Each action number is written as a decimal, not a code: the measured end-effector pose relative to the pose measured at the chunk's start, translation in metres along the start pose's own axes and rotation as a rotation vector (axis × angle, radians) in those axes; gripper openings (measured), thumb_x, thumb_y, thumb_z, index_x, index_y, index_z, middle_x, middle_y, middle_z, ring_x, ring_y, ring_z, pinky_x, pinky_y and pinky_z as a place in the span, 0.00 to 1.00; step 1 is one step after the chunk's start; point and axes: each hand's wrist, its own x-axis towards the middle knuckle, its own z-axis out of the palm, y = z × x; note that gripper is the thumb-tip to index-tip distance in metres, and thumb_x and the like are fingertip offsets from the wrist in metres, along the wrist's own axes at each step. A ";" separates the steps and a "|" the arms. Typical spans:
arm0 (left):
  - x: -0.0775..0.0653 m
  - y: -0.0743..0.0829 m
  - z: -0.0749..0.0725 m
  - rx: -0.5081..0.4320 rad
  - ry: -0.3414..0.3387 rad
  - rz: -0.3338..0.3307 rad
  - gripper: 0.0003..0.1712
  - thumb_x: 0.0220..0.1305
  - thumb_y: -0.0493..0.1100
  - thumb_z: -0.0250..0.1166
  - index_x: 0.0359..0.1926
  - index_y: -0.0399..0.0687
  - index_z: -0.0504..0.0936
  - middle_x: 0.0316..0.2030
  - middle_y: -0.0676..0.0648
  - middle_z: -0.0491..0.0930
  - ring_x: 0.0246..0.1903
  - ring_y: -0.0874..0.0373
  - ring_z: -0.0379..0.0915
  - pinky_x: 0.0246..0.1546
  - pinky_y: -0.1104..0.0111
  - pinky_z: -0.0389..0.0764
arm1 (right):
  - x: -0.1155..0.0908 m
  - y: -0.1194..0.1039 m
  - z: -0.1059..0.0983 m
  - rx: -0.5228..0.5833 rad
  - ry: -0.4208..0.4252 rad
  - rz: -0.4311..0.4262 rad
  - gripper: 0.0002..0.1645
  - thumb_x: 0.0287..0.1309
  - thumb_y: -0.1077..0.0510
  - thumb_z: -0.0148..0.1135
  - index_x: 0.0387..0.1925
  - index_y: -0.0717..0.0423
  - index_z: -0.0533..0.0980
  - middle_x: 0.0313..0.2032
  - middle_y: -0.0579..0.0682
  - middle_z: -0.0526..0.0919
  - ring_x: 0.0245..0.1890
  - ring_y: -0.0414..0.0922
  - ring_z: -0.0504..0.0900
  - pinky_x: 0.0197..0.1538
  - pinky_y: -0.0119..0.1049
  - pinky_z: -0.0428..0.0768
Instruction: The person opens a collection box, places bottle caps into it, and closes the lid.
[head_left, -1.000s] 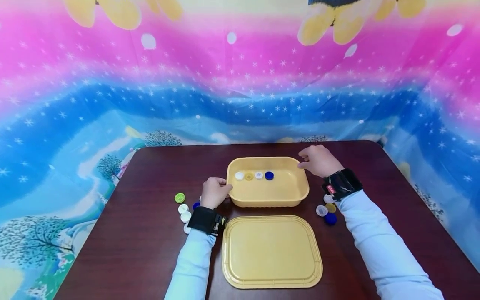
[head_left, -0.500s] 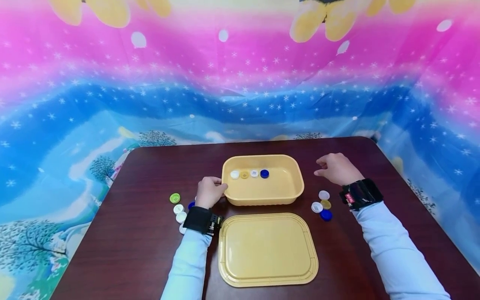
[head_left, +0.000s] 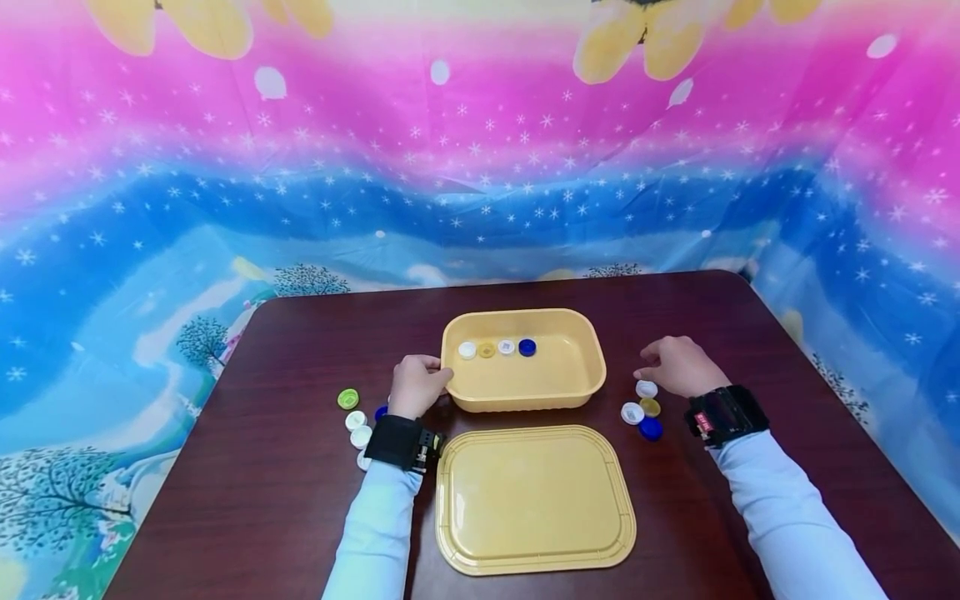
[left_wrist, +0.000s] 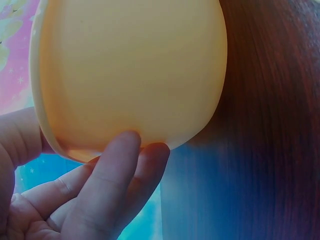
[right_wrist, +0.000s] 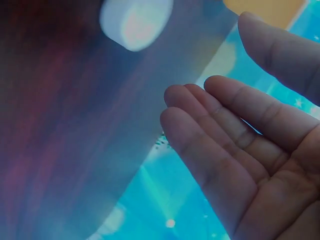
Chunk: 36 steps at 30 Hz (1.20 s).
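My left hand (head_left: 416,387) grips the left end of a yellow plastic box (head_left: 517,381); in the left wrist view, fingers (left_wrist: 102,187) and thumb lie at its rim. A row of bottle caps lies inside the box: a white cap (head_left: 468,350), a yellow cap (head_left: 487,350), another white one and a blue cap (head_left: 527,347). To the right of the box, my right hand (head_left: 678,367) hovers close to a white cap (head_left: 646,388), holding nothing. Its fingers look relaxed in the right wrist view, thumb apart. Beside that cap lie a gold cap (head_left: 650,407), a second white one and a blue one.
A yellow lid (head_left: 536,500) lies flat in front of the box. Left of my left hand are a green cap (head_left: 348,399), several white caps (head_left: 361,437) and a blue cap (head_left: 382,412), partly hidden. A printed cloth (head_left: 480,150) hangs behind the dark table (head_left: 285,467).
My right hand has moved from the box's right rim out to the right, then down toward the right-hand caps. The left hand stays on the box. The view has shifted slightly.
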 end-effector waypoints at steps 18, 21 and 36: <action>-0.001 0.000 -0.001 -0.016 0.001 0.011 0.12 0.62 0.40 0.64 0.42 0.37 0.86 0.30 0.44 0.85 0.26 0.57 0.82 0.33 0.65 0.83 | -0.004 0.010 0.023 0.022 -0.010 0.018 0.23 0.59 0.58 0.66 0.50 0.73 0.78 0.45 0.68 0.80 0.36 0.54 0.80 0.41 0.52 0.82; -0.001 0.000 0.000 -0.018 0.000 0.012 0.12 0.62 0.40 0.64 0.43 0.37 0.86 0.30 0.44 0.85 0.26 0.57 0.82 0.33 0.65 0.83 | -0.004 0.010 0.025 0.020 -0.002 0.010 0.21 0.59 0.59 0.66 0.49 0.72 0.79 0.44 0.68 0.81 0.35 0.53 0.79 0.40 0.50 0.82; -0.001 0.000 -0.001 -0.009 0.003 -0.001 0.12 0.62 0.41 0.65 0.43 0.38 0.86 0.29 0.45 0.84 0.26 0.57 0.81 0.32 0.66 0.83 | -0.001 0.007 0.027 0.021 -0.011 0.006 0.10 0.57 0.63 0.65 0.39 0.66 0.84 0.33 0.57 0.84 0.27 0.48 0.77 0.31 0.40 0.79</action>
